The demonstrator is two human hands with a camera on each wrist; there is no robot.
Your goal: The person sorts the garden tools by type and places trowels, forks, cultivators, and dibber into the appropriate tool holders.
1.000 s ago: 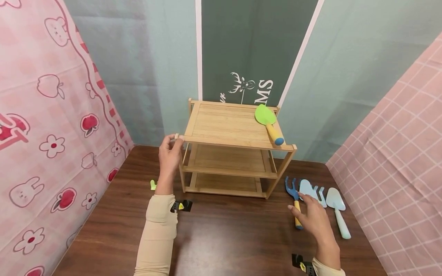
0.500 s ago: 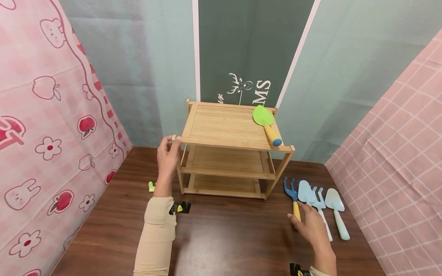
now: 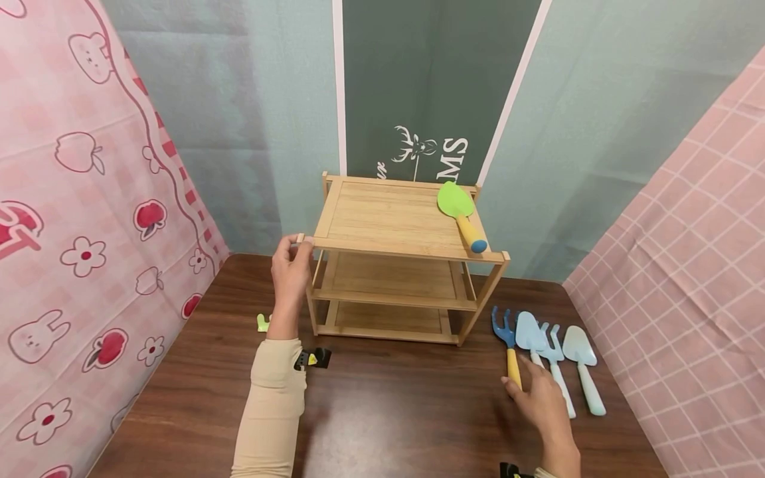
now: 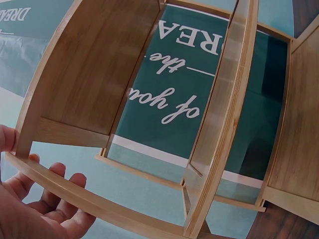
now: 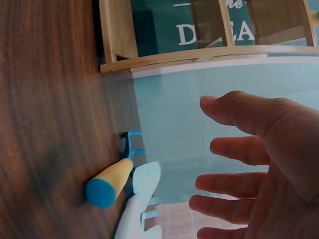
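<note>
My left hand (image 3: 291, 265) grips the front left top corner of a three-tier wooden shelf rack (image 3: 382, 219). In the left wrist view its fingers (image 4: 56, 191) curl around the wooden side rail. Over the yellow handle of a blue toy hand fork (image 3: 505, 333) is my right hand (image 3: 540, 395), its fingers spread and slightly bent. The right wrist view has nothing between those fingers, with the fork's handle (image 5: 110, 183) apart from them. Beside the fork lie a pale blue trowel (image 3: 528, 330), a pale blue fork (image 3: 554, 355) and another pale trowel (image 3: 578, 346).
A green trowel (image 3: 457, 200) with a yellow handle lies on the rack's top right. Left of the rack, a small green piece (image 3: 263, 323) is partly hidden by my left arm. Patterned cloths (image 3: 687, 265) border the dark wooden table (image 3: 406, 411).
My right hand has drawn back from the tool heads toward the fork's yellow handle, uncovering the pale blue tools. My left hand keeps its hold on the rack; the head view has shifted slightly.
</note>
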